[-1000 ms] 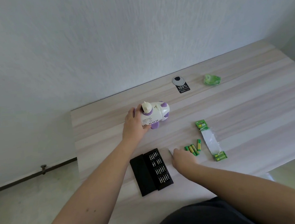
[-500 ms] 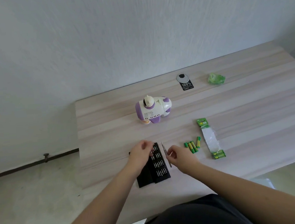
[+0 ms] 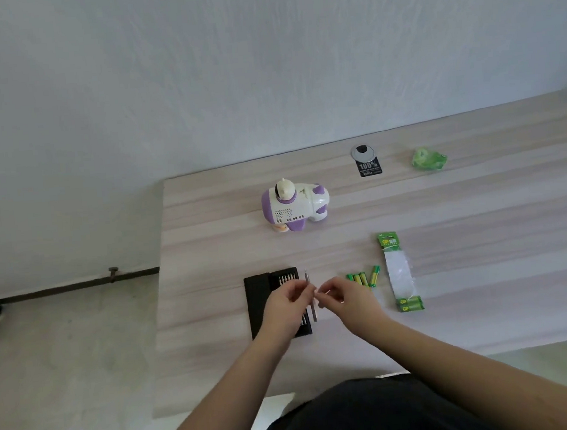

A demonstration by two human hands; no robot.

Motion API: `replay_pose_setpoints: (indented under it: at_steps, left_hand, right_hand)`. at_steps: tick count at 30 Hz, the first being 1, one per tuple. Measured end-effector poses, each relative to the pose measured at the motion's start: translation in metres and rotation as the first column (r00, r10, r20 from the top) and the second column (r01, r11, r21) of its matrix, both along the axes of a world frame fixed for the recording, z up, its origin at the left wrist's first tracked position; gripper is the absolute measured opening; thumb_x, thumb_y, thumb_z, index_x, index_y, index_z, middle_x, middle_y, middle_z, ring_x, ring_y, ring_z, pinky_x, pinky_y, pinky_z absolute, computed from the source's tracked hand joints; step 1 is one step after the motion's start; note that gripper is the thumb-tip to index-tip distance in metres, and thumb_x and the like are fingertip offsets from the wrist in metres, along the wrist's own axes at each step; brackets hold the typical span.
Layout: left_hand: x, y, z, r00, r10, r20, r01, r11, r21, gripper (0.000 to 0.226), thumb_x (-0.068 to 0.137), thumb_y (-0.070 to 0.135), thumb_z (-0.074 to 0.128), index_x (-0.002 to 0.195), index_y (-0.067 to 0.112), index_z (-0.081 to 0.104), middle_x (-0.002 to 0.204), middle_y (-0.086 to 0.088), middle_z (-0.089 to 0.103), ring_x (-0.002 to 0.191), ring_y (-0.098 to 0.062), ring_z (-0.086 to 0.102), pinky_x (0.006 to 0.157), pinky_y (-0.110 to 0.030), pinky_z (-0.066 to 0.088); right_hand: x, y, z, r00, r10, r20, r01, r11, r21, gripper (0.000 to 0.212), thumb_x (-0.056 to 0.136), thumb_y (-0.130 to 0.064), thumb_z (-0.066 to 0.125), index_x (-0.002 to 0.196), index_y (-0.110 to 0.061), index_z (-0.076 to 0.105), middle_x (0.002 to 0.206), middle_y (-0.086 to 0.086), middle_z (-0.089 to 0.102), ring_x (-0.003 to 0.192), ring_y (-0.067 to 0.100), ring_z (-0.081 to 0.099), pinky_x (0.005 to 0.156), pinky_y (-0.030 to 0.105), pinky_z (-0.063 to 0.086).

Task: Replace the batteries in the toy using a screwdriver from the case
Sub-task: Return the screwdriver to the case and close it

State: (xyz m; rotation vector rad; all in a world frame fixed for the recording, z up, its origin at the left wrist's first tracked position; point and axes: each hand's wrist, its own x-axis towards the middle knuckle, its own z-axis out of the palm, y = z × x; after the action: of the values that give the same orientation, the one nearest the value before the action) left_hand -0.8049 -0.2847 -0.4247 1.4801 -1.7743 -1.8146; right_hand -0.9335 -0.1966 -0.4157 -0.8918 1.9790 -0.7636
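Both hands near table (image 3: 216, 323) front edge, screwdriver (image 3: 311, 298) between

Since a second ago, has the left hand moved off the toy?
Yes. The left hand has left the toy and come back toward the person, now over the open case, near the screwdriver.

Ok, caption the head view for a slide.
Both hands, left hand and right hand, hold a slim screwdriver over the open bit case; the toy and loose batteries wait nearby.
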Motion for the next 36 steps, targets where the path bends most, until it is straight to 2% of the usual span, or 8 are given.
replay_pose_setpoints:
  at_steps: [4, 7, 13, 16, 22, 25, 30, 36]
  left_hand:
    - [-0.001, 0.015, 0.000, 0.994, 0.110, 0.007, -0.110, 0.994, 0.003, 0.011, 0.091, 0.028, 0.066, 0.098, 0.020, 0.071, 0.087, 0.005, 0.074, 0.083, -0.009, 0.067, 0.078, -0.025, 0.052]
    - [0.000, 0.026, 0.003, 0.991, 0.129, 0.041, -0.128, 0.991, -0.037, 0.014, 0.092, 0.029, 0.065, 0.100, 0.020, 0.072, 0.087, 0.005, 0.073, 0.079, -0.004, 0.065, 0.070, -0.014, 0.049]
    - [0.008, 0.043, 0.010, 0.980, 0.197, 0.034, -0.192, 0.976, -0.103, 0.006, 0.088, 0.029, 0.071, 0.091, 0.025, 0.073, 0.082, 0.000, 0.073, 0.072, -0.010, 0.064, 0.068, -0.022, 0.050]
    - [0.017, 0.044, 0.012, 0.976, 0.202, 0.085, -0.183, 0.965, -0.190, 0.001, 0.086, 0.033, 0.071, 0.086, 0.033, 0.070, 0.078, 0.005, 0.072, 0.071, -0.008, 0.065, 0.065, -0.017, 0.049]
    - [0.031, 0.038, 0.005, 0.984, 0.163, 0.071, -0.143, 0.964, -0.222, 0.003, 0.089, 0.026, 0.069, 0.087, 0.028, 0.069, 0.060, 0.005, 0.063, 0.052, -0.008, 0.054, 0.054, -0.018, 0.044]
    - [0.040, 0.030, -0.008, 0.988, 0.099, 0.118, -0.068, 0.968, -0.241, 0.005, 0.089, 0.028, 0.067, 0.092, 0.026, 0.071, 0.057, 0.011, 0.060, 0.054, -0.003, 0.053, 0.058, -0.017, 0.042]
    - [0.053, 0.015, -0.022, 0.981, 0.013, 0.193, 0.034, 0.971, -0.238, 0.012, 0.090, 0.031, 0.065, 0.097, 0.022, 0.070, 0.070, 0.011, 0.063, 0.062, -0.003, 0.056, 0.064, -0.018, 0.044]
    - [0.072, -0.004, -0.042, 0.955, 0.100, 0.279, -0.045, 0.979, -0.197, 0.016, 0.092, 0.028, 0.063, 0.101, 0.017, 0.070, 0.081, 0.006, 0.067, 0.074, -0.008, 0.061, 0.073, -0.020, 0.044]
  right_hand:
    - [-0.015, -0.001, 0.001, 0.995, -0.075, 0.063, 0.079, 0.995, -0.062, 0.004, 0.092, -0.035, 0.060, 0.091, -0.033, 0.064, 0.084, -0.010, 0.070, 0.082, 0.008, 0.066, 0.073, 0.024, 0.051]
    - [-0.019, -0.006, 0.003, 0.984, -0.037, 0.176, 0.055, 0.994, -0.096, 0.011, 0.092, -0.030, 0.060, 0.099, -0.030, 0.068, 0.087, -0.009, 0.070, 0.083, 0.011, 0.067, 0.076, 0.026, 0.052]
    - [-0.010, -0.016, 0.004, 0.961, 0.080, 0.264, -0.055, 0.993, -0.102, 0.005, 0.090, -0.024, 0.064, 0.089, -0.021, 0.069, 0.083, 0.000, 0.073, 0.076, 0.012, 0.068, 0.072, 0.022, 0.052]
    - [-0.007, -0.019, 0.004, 0.951, 0.105, 0.290, -0.082, 0.993, -0.090, 0.007, 0.089, -0.024, 0.066, 0.091, -0.020, 0.070, 0.084, 0.000, 0.073, 0.080, 0.012, 0.068, 0.073, 0.022, 0.052]
    - [0.001, -0.031, 0.005, 0.961, 0.225, 0.160, -0.221, 0.974, -0.044, 0.009, 0.088, -0.033, 0.066, 0.089, -0.025, 0.068, 0.082, -0.005, 0.071, 0.081, 0.009, 0.066, 0.075, 0.024, 0.054]
    - [0.007, -0.033, 0.002, 0.974, 0.187, 0.128, -0.188, 0.982, -0.007, 0.013, 0.089, -0.035, 0.065, 0.090, -0.023, 0.069, 0.082, -0.005, 0.070, 0.078, 0.008, 0.063, 0.071, 0.021, 0.051]
    - [0.022, -0.042, -0.010, 0.991, 0.061, 0.118, -0.064, 0.998, 0.020, 0.013, 0.088, -0.034, 0.066, 0.083, -0.022, 0.068, 0.079, -0.003, 0.070, 0.077, 0.014, 0.065, 0.077, 0.033, 0.056]
    - [0.020, -0.064, -0.016, 0.974, -0.090, 0.210, 0.079, 0.995, 0.061, 0.011, 0.091, -0.023, 0.063, 0.090, -0.014, 0.069, 0.084, 0.002, 0.073, 0.083, 0.019, 0.069, 0.079, 0.034, 0.057]
